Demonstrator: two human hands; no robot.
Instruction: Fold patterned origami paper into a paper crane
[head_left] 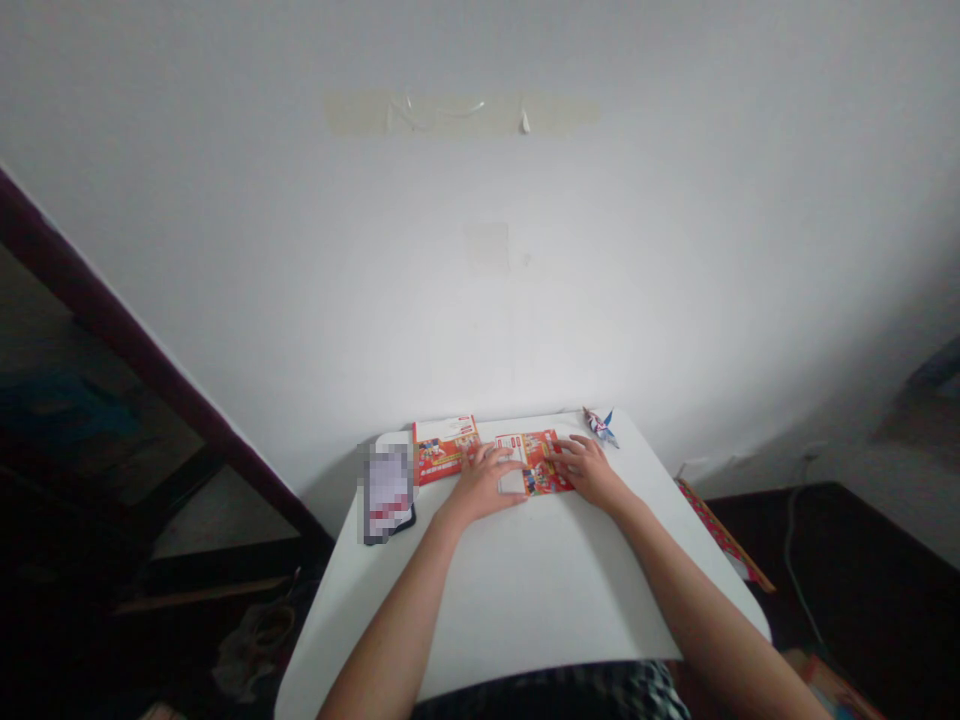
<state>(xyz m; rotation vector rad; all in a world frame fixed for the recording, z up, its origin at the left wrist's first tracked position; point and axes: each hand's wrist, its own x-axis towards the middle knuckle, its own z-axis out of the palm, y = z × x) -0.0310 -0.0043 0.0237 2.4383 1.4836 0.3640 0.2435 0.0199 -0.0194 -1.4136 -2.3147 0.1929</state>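
Note:
A red and white printed sheet of paper [536, 465] lies flat on the white table [525, 590]. On its left side rests my left hand [484, 480], fingers spread and pointing to the right. My right hand [589, 470] lies on the sheet's right edge with its fingers stretched out. Behind my left hand is another red and white printed paper [442, 448], partly covered by the fingers. A folded paper crane [601, 427] in blue, white and red sits at the table's far right corner.
A phone [388, 492] with a blurred-out screen lies at the table's left edge. The white wall [480, 330] stands right behind the table. On the dark floor at right runs a pale cable [791, 550]. A roll of tape [274, 625] is low at left.

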